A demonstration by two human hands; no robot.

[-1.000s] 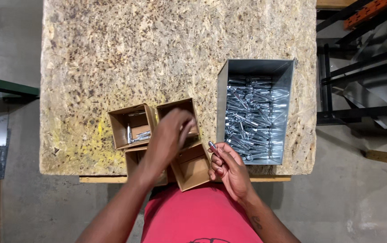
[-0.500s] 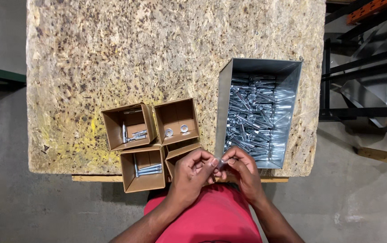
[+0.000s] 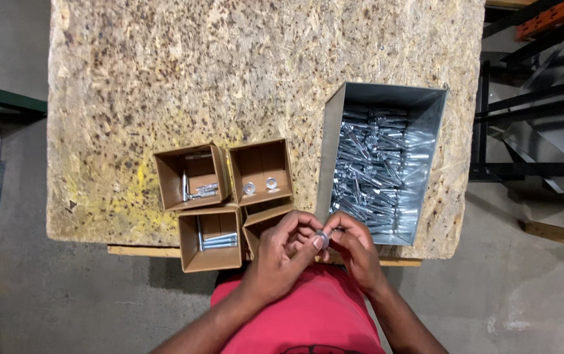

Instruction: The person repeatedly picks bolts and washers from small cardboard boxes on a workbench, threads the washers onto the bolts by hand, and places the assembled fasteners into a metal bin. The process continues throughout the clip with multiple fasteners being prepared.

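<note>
My left hand (image 3: 285,252) and my right hand (image 3: 354,246) meet at the near edge of the table, fingertips together. Between them sits a small silver washer (image 3: 323,237) pinched by the left fingers, and the right fingers grip a metal bolt (image 3: 337,231) that is mostly hidden. Just left of the hands stand several small open cardboard boxes: one with two washers (image 3: 261,170), one with bolts lying flat (image 3: 210,239), one with mixed metal parts (image 3: 192,177), and one partly covered by my left hand (image 3: 263,224).
A grey metal bin (image 3: 381,160) full of silver bolts stands to the right on the chipboard table (image 3: 229,72). A black metal rack (image 3: 531,118) is off the table's right side. Concrete floor lies below.
My left hand left the cardboard boxes and came to the right hand at the table edge. Both hands now hold the small parts together.
</note>
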